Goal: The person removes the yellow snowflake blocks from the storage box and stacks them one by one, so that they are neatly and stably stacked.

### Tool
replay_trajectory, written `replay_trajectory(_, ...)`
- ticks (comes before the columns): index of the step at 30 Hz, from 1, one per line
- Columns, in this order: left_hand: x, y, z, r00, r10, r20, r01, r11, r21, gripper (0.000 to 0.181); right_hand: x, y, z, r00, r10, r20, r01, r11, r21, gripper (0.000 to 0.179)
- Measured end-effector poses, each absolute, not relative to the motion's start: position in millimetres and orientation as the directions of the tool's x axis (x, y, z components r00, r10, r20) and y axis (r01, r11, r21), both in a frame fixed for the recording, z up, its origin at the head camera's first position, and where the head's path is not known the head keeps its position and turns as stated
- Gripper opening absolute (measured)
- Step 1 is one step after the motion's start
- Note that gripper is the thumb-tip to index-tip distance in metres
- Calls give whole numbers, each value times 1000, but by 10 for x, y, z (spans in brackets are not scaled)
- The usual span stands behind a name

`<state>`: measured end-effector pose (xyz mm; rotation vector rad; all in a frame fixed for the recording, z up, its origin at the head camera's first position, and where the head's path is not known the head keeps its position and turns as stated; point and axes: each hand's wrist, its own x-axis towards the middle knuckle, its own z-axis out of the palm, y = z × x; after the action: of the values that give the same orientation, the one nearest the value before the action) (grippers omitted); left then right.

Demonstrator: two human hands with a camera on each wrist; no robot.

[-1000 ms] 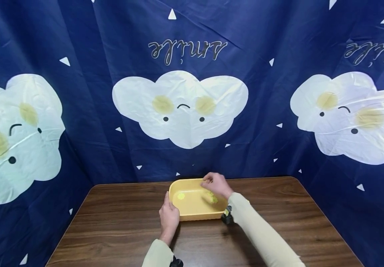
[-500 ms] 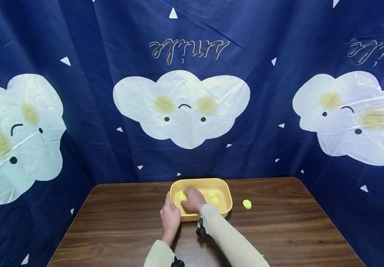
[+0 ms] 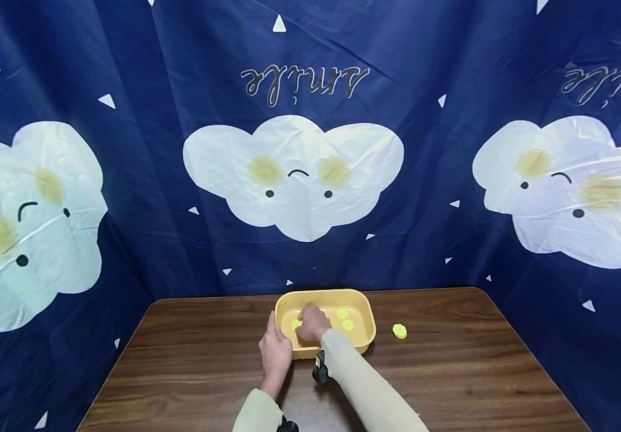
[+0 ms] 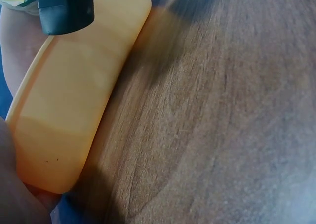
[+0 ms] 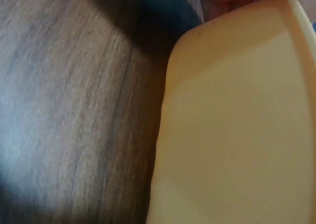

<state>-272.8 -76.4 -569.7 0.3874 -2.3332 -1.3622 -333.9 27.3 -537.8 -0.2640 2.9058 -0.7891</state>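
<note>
A yellow rectangular box (image 3: 321, 346) stands open-topped near the table's far edge. My left hand (image 3: 276, 351) holds its front left corner, with fingers along the left wall. Inside the box, my right hand (image 3: 314, 324) reaches down near the left end, its fingers bent. A yellow-green flower-shaped piece (image 3: 296, 324) lies beside the right thumb; whether the fingers pinch it is hidden. Two similar flower pieces (image 3: 347, 324) lie in the box's right half. In the left wrist view, the box's front wall (image 4: 69, 100) shows close up. The right wrist view shows that wall (image 5: 237, 115) too.
Another yellow-green flower piece (image 3: 399, 331) lies on the brown wooden table (image 3: 450, 372), right of the box. Behind the table hangs a dark blue curtain (image 3: 423, 252) with cloud prints.
My right hand has moved from above the box's right far rim leftward and down into the box. The flower piece by it has shifted slightly. My left hand stays at the box.
</note>
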Motion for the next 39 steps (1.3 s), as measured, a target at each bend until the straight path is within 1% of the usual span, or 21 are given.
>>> replay_trajectory(2, -2731, -762, -5702, -878, -430, 210, -28, 484, 875, 50, -3341, 285, -5377, -974, -216, -61, -157, 851, -500, 12)
replay_trajectory(5, -2729, -767, -5706, -875, -432, 219, -27, 495, 868, 50, -3337, 305, -5369, -969, -240, -64, -171, 831, -530, 15)
replay_trajectory(9, -2734, -761, -5701, -874, -428, 231, -26, 515, 857, 50, -3324, 363, -5348, -969, -239, -62, -164, 810, -564, 24)
replay_trajectory(12, -2737, -759, -5707, -876, -425, 230, -28, 521, 853, 50, -3321, 440, -5342, -966, -259, -17, -196, 772, -605, 20)
replay_trajectory(18, -2726, -762, -5715, -867, -429, 254, -15, 533, 846, 51, -3330, 682, -5229, -950, -305, 73, -253, 608, -753, 7)
replay_trajectory(20, -2725, -769, -5712, -864, -428, 266, -6, 537, 844, 51, -3326, 781, -5151, -944, -315, 95, -269, 573, -774, 5)
replay_trajectory(24, -2730, -785, -5693, -864, -422, 274, 3, 540, 842, 51, -3301, 1028, -4955, -937, -327, 120, -289, 538, -792, 8)
replay_trajectory(28, -2742, -792, -5680, -872, -417, 255, -8, 532, 846, 52, -3285, 1323, -4756, -948, -291, 128, -275, 547, -791, 10)
replay_trajectory(32, -2748, -792, -5677, -881, -411, 234, -19, 525, 851, 52, -3295, 1637, -4634, -971, -200, 129, -225, 590, -776, 10)
replay_trajectory(36, -2744, -785, -5682, -883, -413, 224, -25, 518, 855, 52, -3286, 1939, -4621, -990, -111, 83, -133, 584, -801, 12)
replay_trajectory(39, -2746, -778, -5684, -880, -412, 236, -17, 524, 851, 52, -3269, 2137, -4653, -993, -87, 78, -115, 595, -795, 13)
